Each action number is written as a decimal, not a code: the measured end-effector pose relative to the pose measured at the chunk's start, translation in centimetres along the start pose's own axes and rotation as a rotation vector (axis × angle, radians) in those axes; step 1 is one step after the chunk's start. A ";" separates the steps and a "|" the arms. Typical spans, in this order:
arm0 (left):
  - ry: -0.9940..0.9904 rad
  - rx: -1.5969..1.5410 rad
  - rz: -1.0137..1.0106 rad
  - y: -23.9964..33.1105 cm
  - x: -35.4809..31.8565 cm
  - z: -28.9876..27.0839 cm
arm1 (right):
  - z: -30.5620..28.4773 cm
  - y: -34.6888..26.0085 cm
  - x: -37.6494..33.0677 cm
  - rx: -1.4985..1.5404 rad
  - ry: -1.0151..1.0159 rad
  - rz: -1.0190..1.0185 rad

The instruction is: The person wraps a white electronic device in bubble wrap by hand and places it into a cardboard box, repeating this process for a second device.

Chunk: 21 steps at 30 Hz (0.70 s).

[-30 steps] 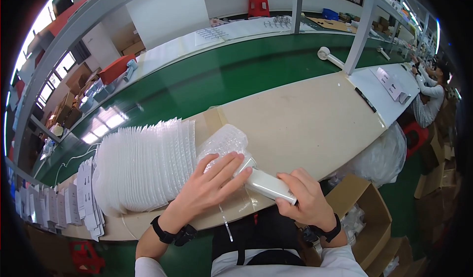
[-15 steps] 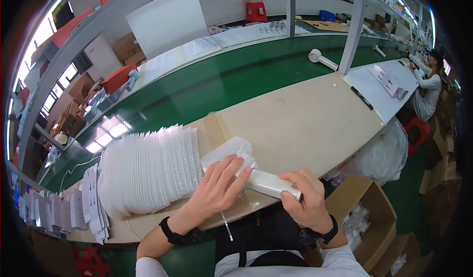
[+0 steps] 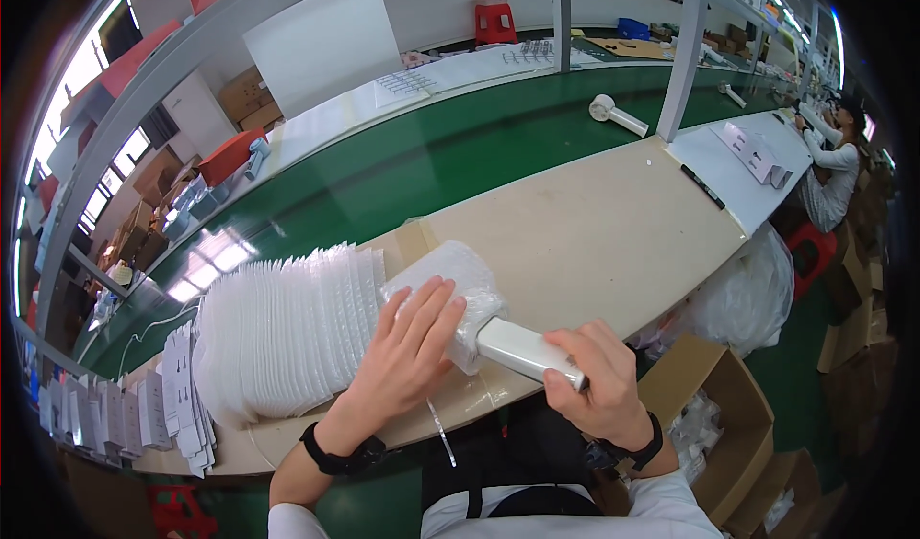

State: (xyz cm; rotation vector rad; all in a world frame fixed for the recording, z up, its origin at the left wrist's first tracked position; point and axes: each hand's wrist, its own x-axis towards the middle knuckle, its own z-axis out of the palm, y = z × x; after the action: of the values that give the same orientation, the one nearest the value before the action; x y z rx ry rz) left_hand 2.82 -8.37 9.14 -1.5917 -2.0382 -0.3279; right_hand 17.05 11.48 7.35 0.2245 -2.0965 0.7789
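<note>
A white handheld device [image 3: 528, 349] with a long smooth handle lies tilted across the near edge of the table; its exact kind I cannot tell. Its head end is inside a clear bubble-wrap bag [image 3: 467, 273]. Around the lower end of the handle, my right hand [image 3: 599, 378] is closed, thumb on the near side. My left hand [image 3: 410, 343] rests on the bag with its fingers stretched out flat. Just left of it stands a long row of bubble-wrap bags [image 3: 278, 333], packed upright.
Folded white cartons [image 3: 182, 395] are at the far left. Beyond the table [image 3: 575, 223], a green conveyor belt [image 3: 402, 156] carries a white round-headed device [image 3: 618, 115]. A marker [image 3: 702, 186] lies at right. An open cardboard box [image 3: 709, 395] stands at lower right. A person [image 3: 834, 170] works farther along.
The bag has spread farther over the device's head end, and my left hand has shifted slightly left. The round-headed device on the belt has moved left. My right hand keeps its grip.
</note>
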 end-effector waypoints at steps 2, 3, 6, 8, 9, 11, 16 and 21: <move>0.047 -0.011 0.022 -0.2 -0.3 1.5 | 0.5 -0.3 0.1 -0.019 -0.013 -0.045; 0.070 -0.016 0.032 -0.1 -0.4 1.9 | 0.8 -0.4 0.1 -0.027 -0.019 -0.068; 0.150 0.056 0.037 0.6 -0.7 1.9 | 0.9 -0.8 -0.1 -0.053 -0.003 -0.119; 0.191 0.088 0.040 0.6 -0.7 2.0 | 1.1 -0.9 -0.1 -0.068 0.004 -0.143; 0.197 0.100 0.055 0.5 -0.7 2.1 | 1.2 -1.0 -0.1 -0.105 -0.007 -0.154; 0.209 0.125 0.083 0.3 -0.6 2.1 | 1.4 -1.2 0.0 -0.177 -0.027 -0.179; 0.249 0.130 0.060 1.0 -0.6 2.4 | 1.4 -1.9 -0.2 -0.289 -0.093 -0.187; 0.205 -0.048 -0.050 1.0 -0.4 2.0 | 1.1 0.1 -0.1 -0.298 -0.080 -0.162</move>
State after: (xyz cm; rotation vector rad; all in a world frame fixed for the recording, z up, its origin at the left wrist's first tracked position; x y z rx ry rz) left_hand 3.30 -7.43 7.12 -1.4715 -1.9285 -0.5398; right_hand 16.33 10.86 6.74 0.2615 -2.2060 0.3612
